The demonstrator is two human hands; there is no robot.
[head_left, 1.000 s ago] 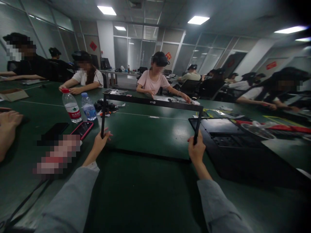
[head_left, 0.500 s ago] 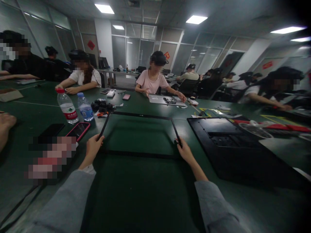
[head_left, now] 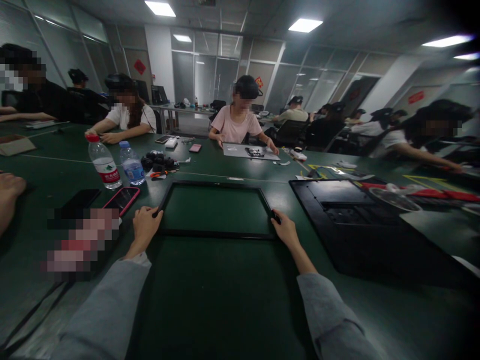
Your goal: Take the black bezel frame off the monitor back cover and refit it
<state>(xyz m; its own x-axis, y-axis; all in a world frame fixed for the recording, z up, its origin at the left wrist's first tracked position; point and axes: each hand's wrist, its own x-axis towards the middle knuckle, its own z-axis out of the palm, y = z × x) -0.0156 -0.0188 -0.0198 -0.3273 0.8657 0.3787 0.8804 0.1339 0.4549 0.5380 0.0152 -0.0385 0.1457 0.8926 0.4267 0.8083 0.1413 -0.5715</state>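
A thin black rectangular frame [head_left: 215,185], a screen bezel, lies flat on the green table [head_left: 225,300] in front of me. My left hand [head_left: 144,225] is closed on its left side near the front corner. My right hand [head_left: 285,229] is closed on its right side near the front corner. Both arms wear grey sleeves.
A black laptop shell [head_left: 337,210] lies to the right of the frame. Two water bottles [head_left: 105,167] and two phones [head_left: 122,198] are at the left, small black parts [head_left: 157,162] beyond. Another person's hand [head_left: 9,192] rests at far left. Several people sit across the table.
I have lowered the frame from upright, tilting it away and down until it lies flat on the table. My hands came down with it, still holding its sides.
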